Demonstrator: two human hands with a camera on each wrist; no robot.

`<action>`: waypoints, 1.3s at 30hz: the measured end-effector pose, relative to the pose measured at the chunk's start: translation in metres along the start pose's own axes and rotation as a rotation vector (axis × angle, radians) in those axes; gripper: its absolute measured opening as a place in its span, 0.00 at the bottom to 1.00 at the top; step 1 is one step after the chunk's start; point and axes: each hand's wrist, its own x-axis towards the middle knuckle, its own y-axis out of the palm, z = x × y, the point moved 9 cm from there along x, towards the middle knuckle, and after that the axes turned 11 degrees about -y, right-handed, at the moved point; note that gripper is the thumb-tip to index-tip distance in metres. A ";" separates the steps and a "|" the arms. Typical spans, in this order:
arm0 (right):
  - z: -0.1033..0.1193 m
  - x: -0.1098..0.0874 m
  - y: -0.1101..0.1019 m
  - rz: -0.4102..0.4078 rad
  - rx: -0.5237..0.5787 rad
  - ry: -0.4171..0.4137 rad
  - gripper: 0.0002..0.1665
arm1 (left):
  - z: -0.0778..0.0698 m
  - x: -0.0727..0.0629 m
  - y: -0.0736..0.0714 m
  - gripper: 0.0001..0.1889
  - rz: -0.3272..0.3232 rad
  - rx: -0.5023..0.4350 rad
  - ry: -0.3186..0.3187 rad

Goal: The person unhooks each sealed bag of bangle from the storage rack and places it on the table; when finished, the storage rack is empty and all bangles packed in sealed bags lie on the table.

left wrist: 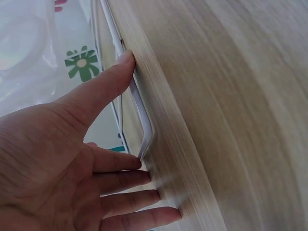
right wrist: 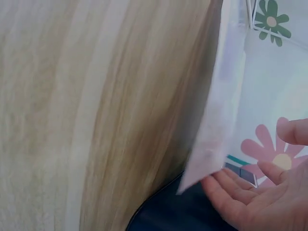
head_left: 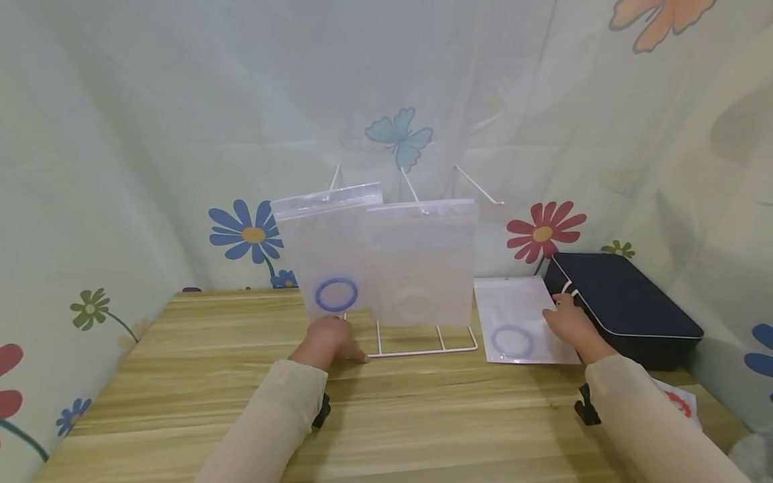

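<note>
My left hand [head_left: 332, 335] is at the front left corner of a white wire display rack [head_left: 417, 353]. In the left wrist view, its thumb lies against the base rod [left wrist: 138, 103], with the index fingertip by the bend and the other fingertips at the tabletop. Two clear zip bags hang from the rack's prongs, one with a blue ring [head_left: 336, 295], the other with a pale ring [head_left: 414, 298]. My right hand [head_left: 570, 322] touches the edge of a flat zip bag [head_left: 522, 305] holding a pale purple ring [head_left: 512, 341]; its thumb stands apart from the bag.
A dark zippered case [head_left: 622, 295] with white piping stands beside my right hand. Partly behind my right sleeve lies a packet with a red ring [head_left: 679, 402]. The rack's right prong [head_left: 480, 186] has no bag on it. A flower-patterned curtain backs the wooden table [head_left: 241, 389].
</note>
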 end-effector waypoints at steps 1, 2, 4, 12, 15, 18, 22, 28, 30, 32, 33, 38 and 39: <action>0.001 0.000 0.001 0.002 0.003 0.000 0.38 | 0.000 0.000 0.000 0.36 0.003 -0.001 -0.001; 0.003 0.000 0.002 0.006 0.009 -0.004 0.39 | 0.000 0.000 0.000 0.36 0.005 0.001 0.000; 0.011 -0.001 0.004 0.007 0.015 -0.028 0.40 | -0.001 0.000 0.001 0.37 0.009 0.005 0.001; 0.094 -0.009 0.008 -0.170 0.064 -0.342 0.36 | 0.000 0.000 -0.001 0.36 -0.002 0.005 0.006; 0.124 -0.016 0.010 -0.237 0.193 -0.437 0.32 | -0.001 -0.001 -0.001 0.37 -0.011 0.000 0.009; 0.146 -0.023 0.013 -0.285 0.349 -0.483 0.29 | -0.002 -0.001 -0.001 0.38 -0.015 0.000 0.006; 0.162 -0.028 0.015 -0.345 0.460 -0.478 0.28 | -0.001 -0.001 -0.001 0.37 -0.017 -0.004 -0.002; 0.169 -0.035 0.010 -0.447 0.411 -0.475 0.21 | -0.001 -0.001 -0.002 0.34 -0.014 0.007 -0.001; 0.170 -0.038 0.009 -0.465 0.402 -0.484 0.18 | -0.002 -0.001 -0.002 0.34 -0.017 0.008 0.002; 0.170 -0.040 0.008 -0.471 0.395 -0.493 0.15 | -0.002 -0.002 -0.003 0.34 -0.022 0.004 0.005; 0.170 -0.042 0.008 -0.474 0.392 -0.498 0.14 | -0.003 -0.003 -0.003 0.34 -0.026 0.004 0.008; 0.174 -0.052 0.001 -0.509 0.308 -0.534 0.13 | -0.002 -0.004 -0.003 0.34 -0.026 0.018 0.013; 0.175 -0.055 -0.001 -0.523 0.294 -0.542 0.13 | -0.002 -0.004 -0.003 0.35 -0.022 0.020 0.012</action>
